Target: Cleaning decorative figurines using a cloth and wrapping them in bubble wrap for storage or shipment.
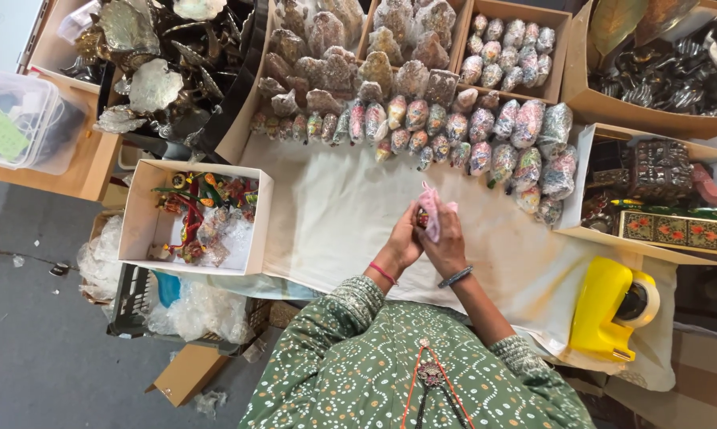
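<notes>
- The left hand (402,238) and right hand (446,238) meet over the bare middle of the cloth (334,214), fingers of both curled closed round one small ornament (423,216); holding it up between both hands lets each steady it against the other.
- A pink wrap (434,208) covers the ornament's right side, pinched by the right fingers, so the piece is gripped through the wrap as much as directly. How far it is covered cannot be told.
- Wrapped pieces (485,135) lie in packed rows along the cloth's far edge, well apart from the hands, which keeps the centre free as a working patch.
- A white box (140,206) of unwrapped colourful ornaments stands at the cloth's left edge, near the left hand and within easy reach.
- A yellow tape dispenser (608,306) rests on the cloth to the right, near the right forearm, handy to that side.
- Cardboard boxes (517,40) further back hold more wrapped pieces, out of the way.
- A decorated box (672,230) lies in a carton at far right.
</notes>
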